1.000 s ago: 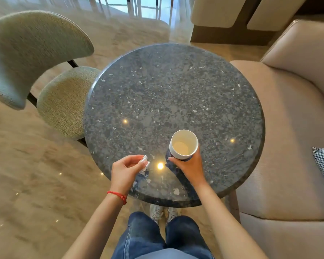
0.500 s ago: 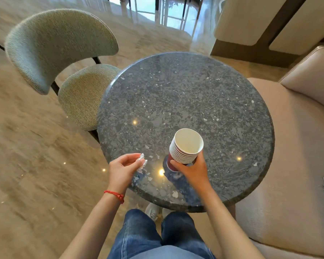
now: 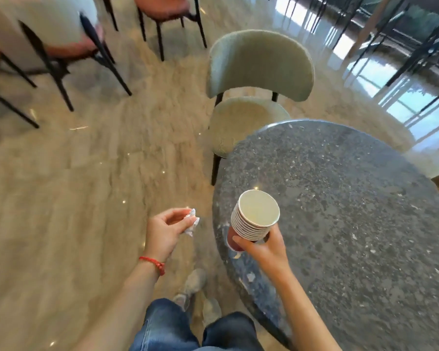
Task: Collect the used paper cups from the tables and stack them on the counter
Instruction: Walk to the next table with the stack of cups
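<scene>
My right hand [image 3: 264, 249] grips a stack of several nested paper cups [image 3: 254, 216], white inside with red walls, tilted and held above the left edge of the round dark stone table [image 3: 352, 224]. My left hand [image 3: 162, 231] pinches a small crumpled white wrapper [image 3: 192, 222] over the floor, left of the table. No counter is in view.
A pale green upholstered chair [image 3: 256, 79] stands behind the table's far-left edge. Black-legged chairs with pinkish seats [image 3: 61, 46] stand at the upper left. Polished marble floor [image 3: 74, 198] spreads to the left. My jeans and shoes show at the bottom.
The view has swung left, so the table now sits at the right. The cup stack has lifted off the table and tilted in my right hand. My left hand moved off the table edge.
</scene>
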`<state>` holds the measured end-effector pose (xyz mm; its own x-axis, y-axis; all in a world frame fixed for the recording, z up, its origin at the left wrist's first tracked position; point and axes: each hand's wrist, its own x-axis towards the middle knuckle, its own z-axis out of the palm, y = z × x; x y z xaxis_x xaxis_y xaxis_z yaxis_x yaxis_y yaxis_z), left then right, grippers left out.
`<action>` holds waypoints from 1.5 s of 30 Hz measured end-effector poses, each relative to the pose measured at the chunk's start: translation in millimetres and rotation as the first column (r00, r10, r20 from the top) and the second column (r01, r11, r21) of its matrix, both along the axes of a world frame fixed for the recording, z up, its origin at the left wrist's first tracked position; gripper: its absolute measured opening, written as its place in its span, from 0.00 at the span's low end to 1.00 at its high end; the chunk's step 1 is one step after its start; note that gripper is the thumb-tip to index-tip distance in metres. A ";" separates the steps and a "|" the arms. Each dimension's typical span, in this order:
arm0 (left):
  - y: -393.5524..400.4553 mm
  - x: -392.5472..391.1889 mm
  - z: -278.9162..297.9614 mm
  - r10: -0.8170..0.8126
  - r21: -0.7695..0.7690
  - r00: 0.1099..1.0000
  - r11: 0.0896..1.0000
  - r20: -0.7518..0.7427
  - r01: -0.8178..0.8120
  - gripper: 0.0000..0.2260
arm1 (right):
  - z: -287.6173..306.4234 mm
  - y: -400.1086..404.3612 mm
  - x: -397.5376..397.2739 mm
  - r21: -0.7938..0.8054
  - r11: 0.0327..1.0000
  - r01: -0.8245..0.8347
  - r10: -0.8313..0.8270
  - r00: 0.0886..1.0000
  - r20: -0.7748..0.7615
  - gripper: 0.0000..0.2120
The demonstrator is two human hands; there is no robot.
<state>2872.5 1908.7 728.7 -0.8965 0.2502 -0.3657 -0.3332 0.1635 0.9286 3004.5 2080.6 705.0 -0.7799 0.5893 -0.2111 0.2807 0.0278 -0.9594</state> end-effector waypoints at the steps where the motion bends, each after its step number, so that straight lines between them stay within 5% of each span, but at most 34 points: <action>1: -14.2 4.6 1.4 0.061 -0.001 0.998 0.998 0.005 -0.061 0.07 | 1.7 -5.5 -4.9 -0.002 0.998 -0.058 0.058 0.998 -0.014 0.34; 8: -120.9 46.4 5.8 0.459 -0.002 0.888 0.888 0.000 -0.459 0.06 | 12.6 -74.8 -48.7 -0.007 0.891 -0.455 0.454 0.890 -0.044 0.32; 19: -280.2 136.6 9.5 0.878 0.061 0.479 0.478 -0.009 -0.876 0.07 | 19.0 -254.9 -76.6 0.014 0.512 -0.859 0.858 0.512 -0.035 0.31; 29: -431.7 227.7 16.4 0.988 0.068 0.152 0.154 -0.035 -0.986 0.08 | 20.5 -450.4 -43.4 0.070 0.169 -0.983 0.986 0.167 -0.028 0.31; 45: -613.6 275.9 -1.1 0.974 0.016 -0.224 -0.224 -0.008 -0.974 0.06 | 16.7 -692.1 -44.1 0.121 -0.202 -0.972 0.978 -0.207 -0.024 0.43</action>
<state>3148.4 1295.1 727.7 -0.0479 -0.9337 -0.3548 -0.0715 -0.3511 0.9336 2960.3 1388.5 721.7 -0.4355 -0.8922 -0.1193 -0.1942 0.2226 -0.9554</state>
